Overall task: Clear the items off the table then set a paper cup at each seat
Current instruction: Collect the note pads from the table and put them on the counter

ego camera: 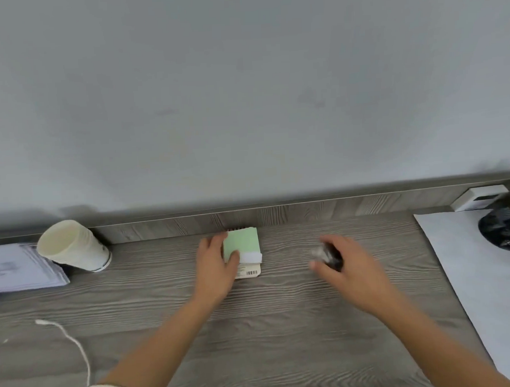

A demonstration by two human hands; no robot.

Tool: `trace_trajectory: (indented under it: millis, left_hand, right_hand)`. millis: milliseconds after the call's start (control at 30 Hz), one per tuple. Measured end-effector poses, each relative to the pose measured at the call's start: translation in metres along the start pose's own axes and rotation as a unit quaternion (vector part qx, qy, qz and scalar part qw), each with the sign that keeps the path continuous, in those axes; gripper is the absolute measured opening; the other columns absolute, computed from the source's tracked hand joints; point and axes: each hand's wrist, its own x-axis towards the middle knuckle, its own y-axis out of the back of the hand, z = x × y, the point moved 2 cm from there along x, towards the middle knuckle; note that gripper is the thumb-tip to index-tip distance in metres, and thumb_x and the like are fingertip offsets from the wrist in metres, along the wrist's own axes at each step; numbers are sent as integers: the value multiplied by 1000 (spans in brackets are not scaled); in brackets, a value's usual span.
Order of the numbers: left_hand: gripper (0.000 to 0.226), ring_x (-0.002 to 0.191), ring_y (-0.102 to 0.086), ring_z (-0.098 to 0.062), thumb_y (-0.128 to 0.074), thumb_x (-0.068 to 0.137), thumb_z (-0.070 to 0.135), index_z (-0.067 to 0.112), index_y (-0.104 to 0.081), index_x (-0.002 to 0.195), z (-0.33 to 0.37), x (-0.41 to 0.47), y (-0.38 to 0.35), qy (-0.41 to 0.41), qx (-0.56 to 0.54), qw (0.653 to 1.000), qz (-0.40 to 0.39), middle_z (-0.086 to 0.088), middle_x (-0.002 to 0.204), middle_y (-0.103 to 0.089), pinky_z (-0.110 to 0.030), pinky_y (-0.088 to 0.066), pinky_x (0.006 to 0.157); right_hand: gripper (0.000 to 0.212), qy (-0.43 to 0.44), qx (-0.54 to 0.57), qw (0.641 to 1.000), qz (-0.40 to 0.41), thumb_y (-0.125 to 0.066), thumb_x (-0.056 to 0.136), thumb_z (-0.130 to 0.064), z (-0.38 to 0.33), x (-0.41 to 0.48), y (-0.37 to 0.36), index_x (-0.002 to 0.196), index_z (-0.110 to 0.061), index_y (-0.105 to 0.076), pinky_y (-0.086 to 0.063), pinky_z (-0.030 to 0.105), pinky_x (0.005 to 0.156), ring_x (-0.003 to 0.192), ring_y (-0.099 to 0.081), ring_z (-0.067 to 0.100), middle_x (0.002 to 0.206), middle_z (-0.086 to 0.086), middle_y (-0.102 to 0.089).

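Observation:
A small green notepad (pixel 242 243) with a white band and a barcode label lies on the grey wood table (pixel 253 325), close to the back ledge. My left hand (pixel 214 268) grips its left edge, thumb on top of the cover. My right hand (pixel 350 265) is further right and holds a small dark object (pixel 328 256) with a shiny end; motion blur hides what it is. A stack of white paper cups (pixel 72 245) lies tipped on its side at the back left, mouth facing me.
A pile of printed papers (pixel 20 266) sits at the far left beside the cups. A white cable (pixel 70 341) trails over the front left. A large white sheet (pixel 482 277) covers the right side, with a dark crumpled bag (pixel 505 226) and a white box (pixel 482 199) behind it.

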Motion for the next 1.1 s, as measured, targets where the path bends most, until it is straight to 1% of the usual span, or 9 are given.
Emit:
trace_trajectory:
  millis: [100, 200, 333, 600, 767, 867, 967, 1033, 1100]
  left_hand:
    - [48, 121, -48, -27, -70, 87, 21, 7, -57, 131, -13, -23, -1, -83, 31, 996, -31, -13, 132, -47, -34, -40, 107]
    - [49, 121, -51, -29, -75, 82, 22, 6, -62, 127, -26, -33, -2, -145, 66, 987, -37, -17, 132, -50, -38, -46, 103]
    - [43, 111, -59, -36, -77, 80, 16, 5, -67, 120, -36, -29, -4, -177, 105, 978, -14, -19, 123, -61, -44, -50, 95]
    - [40, 99, -61, -35, -79, 79, 18, 5, -69, 116, -44, -26, -12, -232, 129, 964, 32, -17, 115, -66, -43, -54, 84]
    - [43, 107, -58, -32, -68, 85, 27, 10, -62, 124, -39, -28, -7, -217, 162, 963, 9, -14, 121, -62, -44, -52, 89]
    - [53, 118, -51, -28, -62, 88, 27, 11, -52, 137, -39, -25, 2, -219, 144, 964, -45, -10, 131, -54, -40, -45, 98]
    - [53, 116, -53, -21, -61, 90, 23, 12, -47, 140, -42, -22, 19, -197, 70, 972, -103, -5, 131, -51, -35, -46, 97]
    - [38, 102, -60, -18, -62, 90, 21, 12, -58, 128, -44, -25, 32, -190, 37, 973, -124, -3, 115, -59, -33, -50, 89]
    - [24, 82, -61, -13, -64, 90, 18, 14, -66, 113, -48, -29, 41, -178, 6, 970, -165, 1, 94, -65, -30, -50, 77]
  right_hand:
    - [70, 42, -39, 998, -4, -62, 84, -50, -30, 41, -27, 145, -24, -38, -40, 41, 106, 129, -43, 25, 143, 4, -42]
    - [75, 60, -55, 997, -12, -63, 85, -46, -42, 54, -54, 149, -26, -30, -31, 43, 113, 142, -29, 27, 156, 6, -27]
    - [56, 100, -126, 987, 25, -57, 93, -42, -30, 42, -76, 144, -23, -44, -35, 47, 111, 142, -33, 30, 157, 9, -33]
    - [39, 152, -115, 979, 70, -65, 91, -14, -24, 59, -91, 129, -6, -62, -48, 55, 101, 132, -47, 42, 143, 21, -51]
    - [47, 134, -153, 978, 45, -59, 92, -26, -27, 58, -89, 138, -15, -51, -43, 53, 105, 140, -36, 36, 151, 15, -41]
    - [57, 102, -167, 979, 54, -56, 91, -39, -35, 44, -78, 143, -22, -42, -40, 52, 109, 140, -32, 32, 155, 11, -35]
    - [50, 37, -74, 994, 74, -58, 92, -40, -34, 10, -67, 138, -22, -49, -45, 39, 102, 123, -50, 19, 138, 4, -52]
    - [33, -20, 39, 997, 66, -65, 91, -32, -31, -23, -61, 121, -20, -63, -51, 24, 86, 95, -63, 4, 108, -5, -67]
    - [16, -82, 133, 986, 55, -68, 90, -22, -28, -60, -62, 106, -22, -67, -48, 20, 74, 78, -65, 3, 87, -8, -68]
